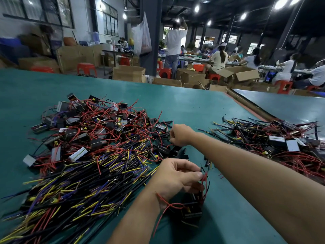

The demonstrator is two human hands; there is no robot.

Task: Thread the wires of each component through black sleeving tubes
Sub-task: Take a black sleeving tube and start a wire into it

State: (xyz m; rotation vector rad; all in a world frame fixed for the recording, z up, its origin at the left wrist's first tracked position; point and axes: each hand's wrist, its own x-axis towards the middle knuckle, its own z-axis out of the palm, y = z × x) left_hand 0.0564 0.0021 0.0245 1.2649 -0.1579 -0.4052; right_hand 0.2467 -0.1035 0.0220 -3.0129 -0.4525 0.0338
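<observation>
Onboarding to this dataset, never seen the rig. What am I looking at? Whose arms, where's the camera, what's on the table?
No machine: one camera on a person's head looks down at their own bare hands over a green table. A big pile of components, small blocks trailing red, yellow and black wires, lies left; a smaller pile lies right. Short black sleeving tubes lie at the big pile's near edge. The left hand pinches the red and black wires of one component. The right hand reaches to the big pile's edge, fingers curled; what it grips, if anything, is hidden.
</observation>
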